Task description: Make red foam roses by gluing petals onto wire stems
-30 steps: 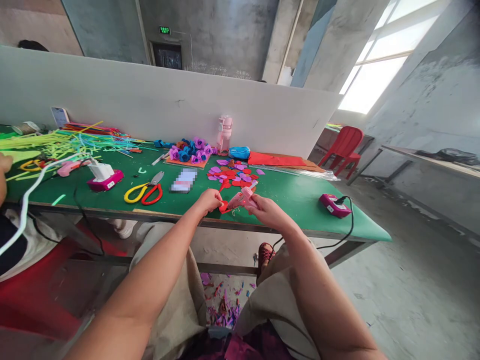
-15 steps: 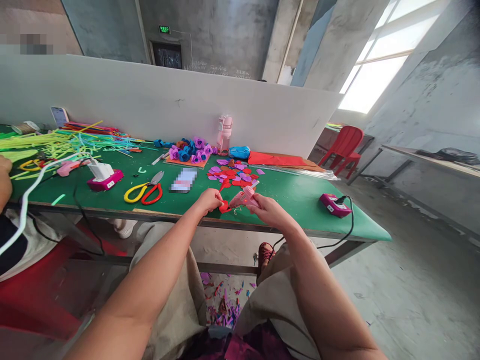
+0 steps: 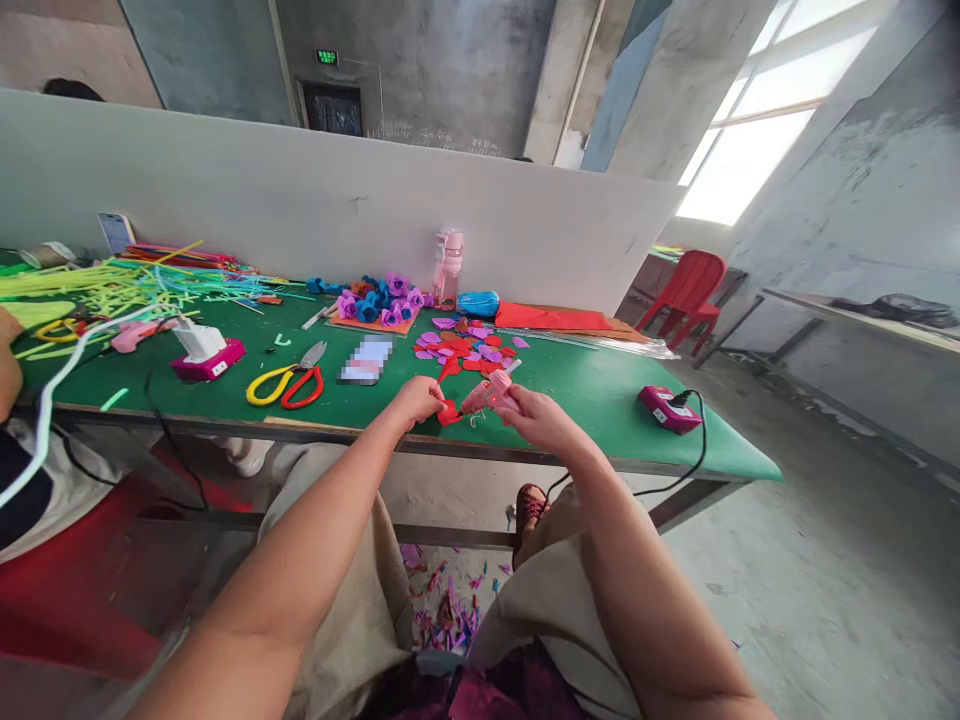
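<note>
My left hand is closed in a pinch on a small red foam piece at the near edge of the green table. My right hand grips a pink glue gun, its nozzle pointing left at the red piece. Just beyond both hands lies a heap of red and purple foam petals.
Yellow and red scissors lie left of my hands. A pink glue-gun stand sits further left, a magenta box with a cable at the right. Finished foam roses, a pink bottle and green strips are behind. Another person's arm shows at far left.
My hands stay together at the table edge; the glue gun's nozzle has edged slightly closer to the red piece. The view shifted a little.
</note>
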Motion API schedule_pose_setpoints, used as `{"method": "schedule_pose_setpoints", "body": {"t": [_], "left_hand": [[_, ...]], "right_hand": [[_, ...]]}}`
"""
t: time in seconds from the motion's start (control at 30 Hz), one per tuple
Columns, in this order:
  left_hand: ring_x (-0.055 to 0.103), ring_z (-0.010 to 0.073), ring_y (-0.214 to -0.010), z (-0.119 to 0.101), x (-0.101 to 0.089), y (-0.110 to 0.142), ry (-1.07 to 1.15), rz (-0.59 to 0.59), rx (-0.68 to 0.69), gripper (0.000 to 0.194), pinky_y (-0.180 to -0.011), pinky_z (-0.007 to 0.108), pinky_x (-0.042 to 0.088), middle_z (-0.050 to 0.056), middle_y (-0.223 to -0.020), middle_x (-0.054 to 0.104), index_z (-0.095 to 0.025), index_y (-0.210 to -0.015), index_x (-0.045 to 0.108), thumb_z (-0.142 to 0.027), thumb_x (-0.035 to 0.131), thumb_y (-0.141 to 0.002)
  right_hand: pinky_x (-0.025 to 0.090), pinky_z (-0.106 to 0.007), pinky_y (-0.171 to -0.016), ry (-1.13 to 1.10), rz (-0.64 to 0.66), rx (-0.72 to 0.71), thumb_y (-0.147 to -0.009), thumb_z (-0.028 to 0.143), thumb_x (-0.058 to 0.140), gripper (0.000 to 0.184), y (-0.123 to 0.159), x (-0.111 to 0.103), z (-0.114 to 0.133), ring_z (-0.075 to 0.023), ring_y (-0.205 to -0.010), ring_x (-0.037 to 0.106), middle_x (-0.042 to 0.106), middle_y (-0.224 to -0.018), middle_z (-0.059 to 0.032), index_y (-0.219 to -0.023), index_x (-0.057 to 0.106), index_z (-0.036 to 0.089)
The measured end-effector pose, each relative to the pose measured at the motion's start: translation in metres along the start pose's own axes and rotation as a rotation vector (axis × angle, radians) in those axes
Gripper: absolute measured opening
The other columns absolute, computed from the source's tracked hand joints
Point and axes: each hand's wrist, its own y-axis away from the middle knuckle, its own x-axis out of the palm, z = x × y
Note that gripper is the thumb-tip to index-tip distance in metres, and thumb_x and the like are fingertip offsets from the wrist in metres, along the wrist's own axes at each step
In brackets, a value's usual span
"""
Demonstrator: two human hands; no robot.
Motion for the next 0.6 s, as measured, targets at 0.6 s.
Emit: {"method": "schedule_pose_setpoints", "body": {"t": [0.6], "left_hand": [[0.032, 0.0045, -0.035, -0.0047, -0.0015, 0.0049, 0.030, -0.001, 0.004, 0.017, -0.039, 0.019, 0.019, -0.008, -0.042, 0.039, -0.016, -0.061, 0.051, -0.011, 0.068, -0.061]], "right_hand": [[0.031, -0.022, -0.052, -0.219, -0.008, -0.021, -0.082, 0.035, 0.043, 0.020, 0.0039, -0.0058, 0.0041, -0.0098, -0.053, 0.045, 0.054, -0.061, 0.0030, -0.076, 0.051, 0.018]]}}
